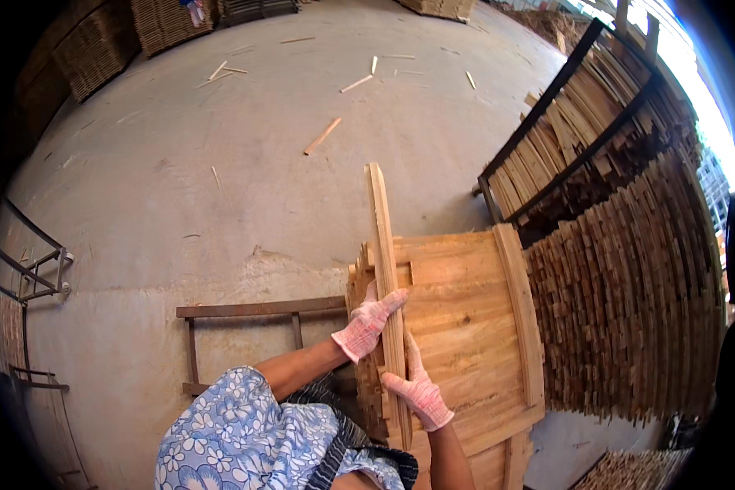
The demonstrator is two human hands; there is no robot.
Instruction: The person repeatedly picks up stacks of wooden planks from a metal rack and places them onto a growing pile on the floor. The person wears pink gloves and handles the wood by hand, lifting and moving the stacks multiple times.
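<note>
A long bundle of narrow wooden strips [386, 261] lies lengthwise in front of me, over the left side of a stack of wooden boards [465, 318]. My left hand [371, 322], in a pink and white knit glove, is closed round the strips near their middle. Closer to me, my right hand [419, 392], gloved alike, grips them from the right side with its thumb across the top. The far end of the strips reaches out past the stack's far edge. How many strips are held cannot be told.
A low metal frame [261, 310] stands left of the stack. To the right rises a tall pile of wood strips [629, 302], with a black metal rack [539, 122] of planks beyond it. Loose wood scraps [322, 136] lie on the concrete floor. A wheeled metal frame [45, 265] is far left.
</note>
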